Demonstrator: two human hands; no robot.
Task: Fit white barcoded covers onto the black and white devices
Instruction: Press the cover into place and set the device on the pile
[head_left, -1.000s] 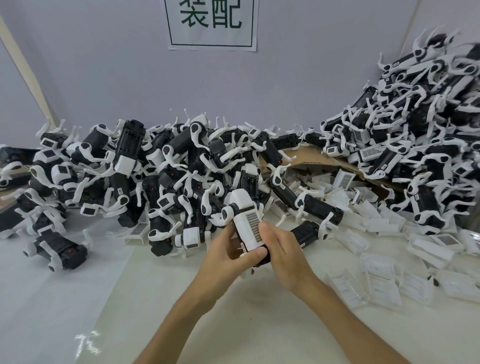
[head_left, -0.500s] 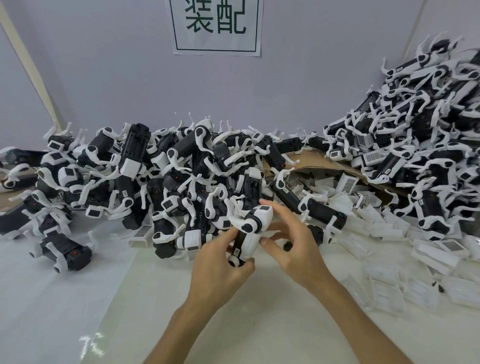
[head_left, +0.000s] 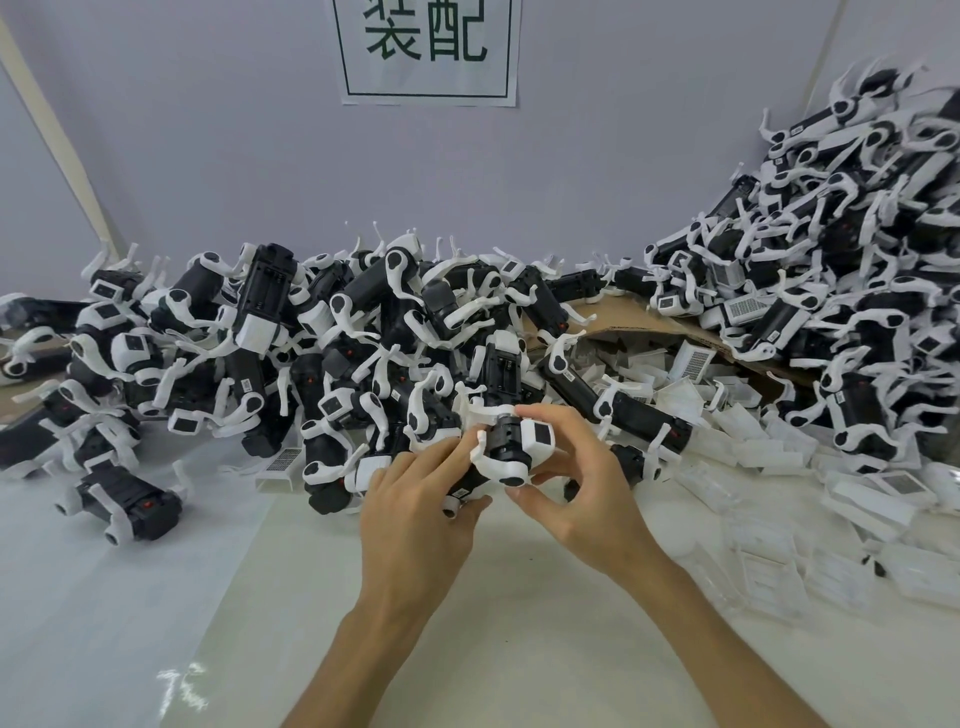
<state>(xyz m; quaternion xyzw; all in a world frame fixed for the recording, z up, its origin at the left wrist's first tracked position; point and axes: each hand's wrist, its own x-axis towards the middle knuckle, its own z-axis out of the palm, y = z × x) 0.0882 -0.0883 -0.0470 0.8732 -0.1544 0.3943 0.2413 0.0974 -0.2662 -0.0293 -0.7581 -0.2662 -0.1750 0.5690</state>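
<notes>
Now holding one black and white device (head_left: 511, 447) in both hands just above the counter (head_left: 519, 649), at the front edge of the left pile of devices (head_left: 291, 338). Clasping its black body from below with the left grip (head_left: 415, 519), fingers curled round it. Pinching its white end with the right grip (head_left: 582, 493), thumb under, fingers over. Flanked further right by loose white barcoded covers (head_left: 693, 364) lying under a cardboard sheet (head_left: 613, 322), beside a taller heap of devices (head_left: 841, 270).
</notes>
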